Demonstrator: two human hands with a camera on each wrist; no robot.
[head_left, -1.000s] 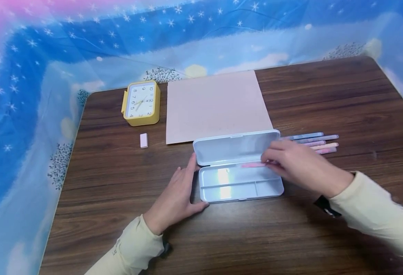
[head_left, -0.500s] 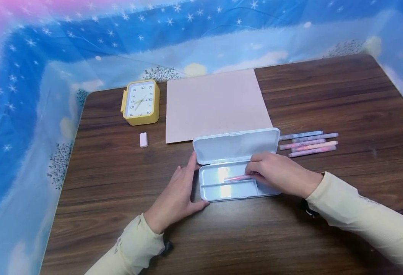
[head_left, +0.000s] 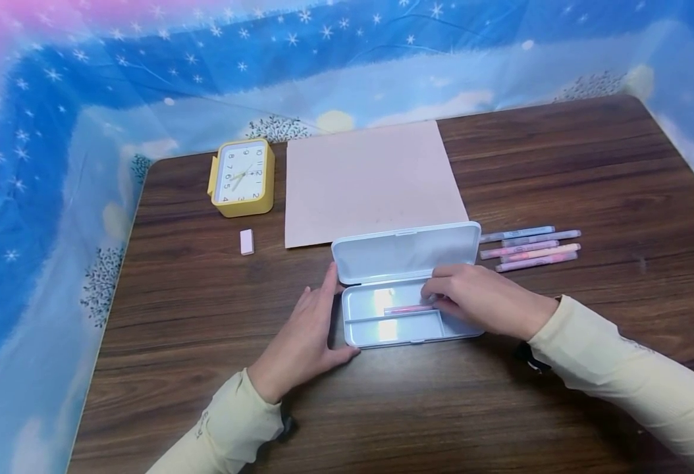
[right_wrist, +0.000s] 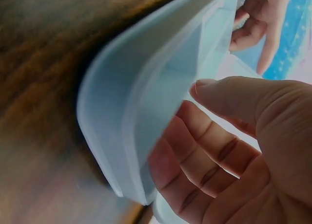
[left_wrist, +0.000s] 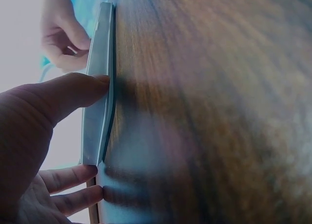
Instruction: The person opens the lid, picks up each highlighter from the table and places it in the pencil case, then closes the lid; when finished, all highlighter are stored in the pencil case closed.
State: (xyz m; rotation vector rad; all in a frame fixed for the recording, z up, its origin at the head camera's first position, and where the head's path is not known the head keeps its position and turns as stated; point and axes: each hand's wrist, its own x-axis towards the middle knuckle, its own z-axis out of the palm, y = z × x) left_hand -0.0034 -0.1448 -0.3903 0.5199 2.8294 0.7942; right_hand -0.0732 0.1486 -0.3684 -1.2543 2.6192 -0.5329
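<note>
A white pencil case [head_left: 394, 260] lies with its lid raised on the wooden table. My left hand [head_left: 299, 349] holds its left end, thumb along the front wall and fingers at the side; the left wrist view shows the thumb on the case wall [left_wrist: 97, 112]. Inside the long rear compartment, a pink marker [head_left: 405, 309] lies along the divider. My right hand [head_left: 474, 293] reaches into the case over the marker's right end, which is hidden. In the right wrist view the right hand [right_wrist: 219, 146] has loosely bent fingers, thumb slightly apart from them, with no marker visible between.
Several pastel markers [head_left: 531, 243] lie right of the case. Behind it is a pale pink sheet [head_left: 371, 184]. A yellow alarm clock [head_left: 243, 178] and a small white eraser [head_left: 247, 241] sit to the left. A blue patterned cloth [head_left: 205, 79] surrounds the table's far edges.
My right hand has carried the pink marker left and down into the rear compartment; over the last half second it has barely moved. The left hand stays on the case.
</note>
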